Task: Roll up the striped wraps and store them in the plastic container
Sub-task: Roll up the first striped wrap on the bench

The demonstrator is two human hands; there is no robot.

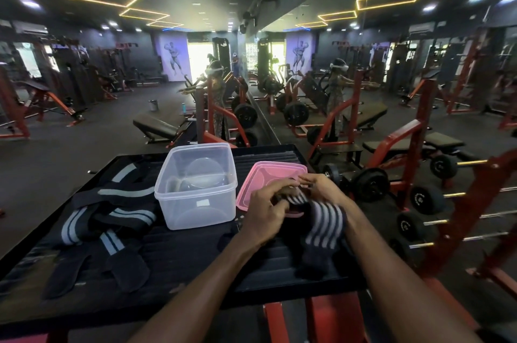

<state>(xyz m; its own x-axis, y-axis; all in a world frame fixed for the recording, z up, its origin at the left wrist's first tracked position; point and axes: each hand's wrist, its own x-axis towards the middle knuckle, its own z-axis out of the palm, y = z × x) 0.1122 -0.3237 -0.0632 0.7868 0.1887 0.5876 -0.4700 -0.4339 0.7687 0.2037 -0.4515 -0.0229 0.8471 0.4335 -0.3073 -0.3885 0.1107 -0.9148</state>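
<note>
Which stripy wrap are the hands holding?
The striped wrap on the right, by the pink lid. Both hands grip its top end. The other wraps lie untouched left of the clear container.

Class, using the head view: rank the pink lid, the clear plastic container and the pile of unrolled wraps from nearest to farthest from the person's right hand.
From the right hand:
1. Pink lid, directly under and behind the hand.
2. Clear plastic container, left of the lid.
3. Pile of unrolled wraps, far left on the black surface.
</note>
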